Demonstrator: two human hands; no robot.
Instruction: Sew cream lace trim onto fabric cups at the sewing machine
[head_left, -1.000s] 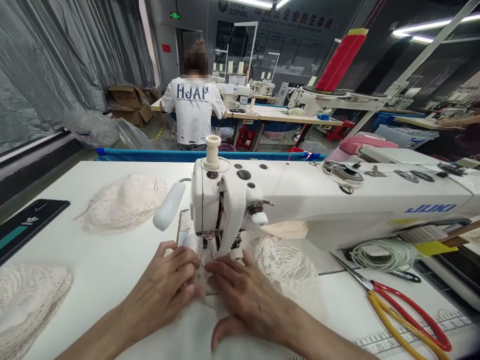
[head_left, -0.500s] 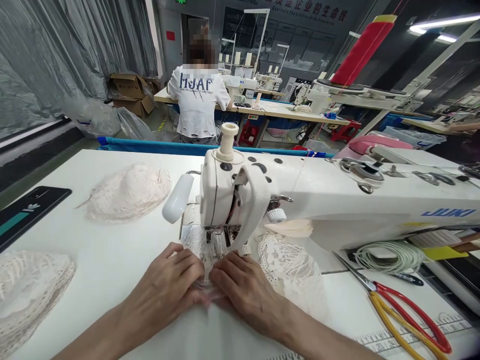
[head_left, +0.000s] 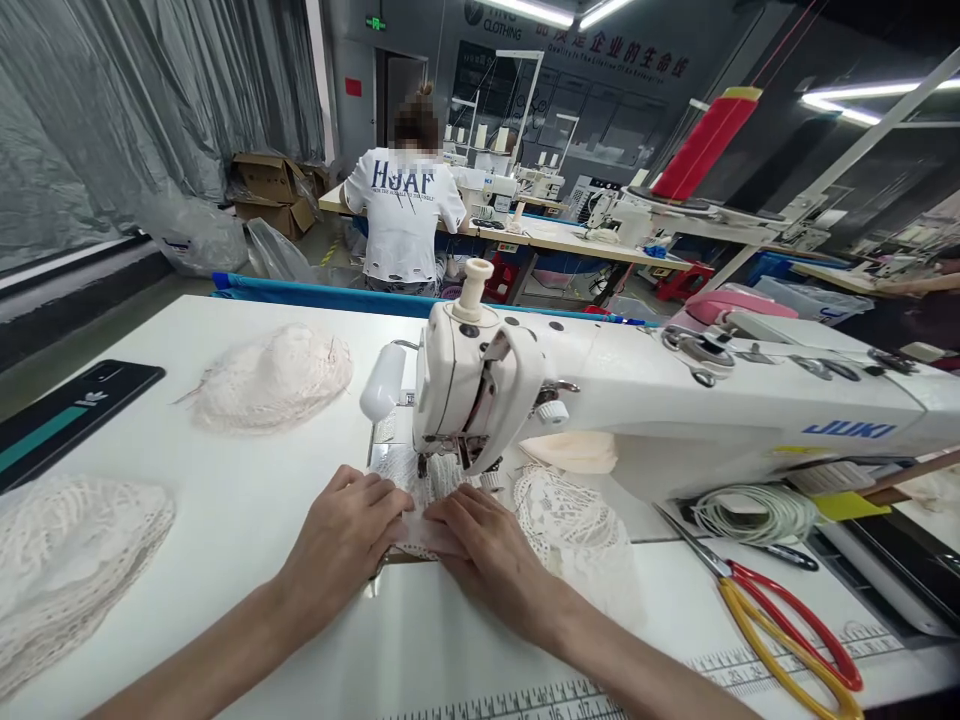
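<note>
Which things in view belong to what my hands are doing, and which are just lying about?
In use:
- left hand and right hand, at the fabric
- lace fabric, under the machine head
- sewing machine

Seemingly just lying about:
- red-and-yellow-handled scissors
- coiled cord
- dark phone-like slab
- domed lace piece, untouched, perhaps related

Left hand (head_left: 346,528) and right hand (head_left: 491,548) curled, nearly meeting.

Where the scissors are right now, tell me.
In the head view, the scissors lie at lower right, just below the coiled cord and partly over the ruler markings, right of the right hand.
</note>
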